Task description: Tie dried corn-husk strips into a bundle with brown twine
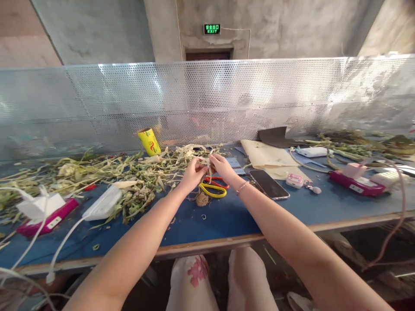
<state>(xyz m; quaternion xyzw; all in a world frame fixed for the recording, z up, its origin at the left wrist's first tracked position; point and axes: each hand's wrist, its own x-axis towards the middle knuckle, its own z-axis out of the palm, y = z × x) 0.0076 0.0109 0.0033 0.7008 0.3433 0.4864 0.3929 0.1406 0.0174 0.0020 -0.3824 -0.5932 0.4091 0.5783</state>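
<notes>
My left hand (195,171) and my right hand (221,166) meet over the blue table, fingers pinched together. Between the fingertips is a pale strip of dried plant (209,172), its lower end hanging down; the fingers hide much of it. Just below lie scissor-like handles, one yellow (214,190) and one red (223,181), their blades hidden. A small ball of brown twine (202,198) rests in front of them. Left of and behind my hands spreads a heap of dried stalks and leaves (139,181).
A yellow cardboard tube (149,141) stands tilted near the perforated metal screen (223,86). To the right are a phone (268,184), a pink-and-white case (295,180), and brown paper (269,153). Magenta power strips (359,185) with cables sit at both sides. The table's edge (207,246) runs above my knees.
</notes>
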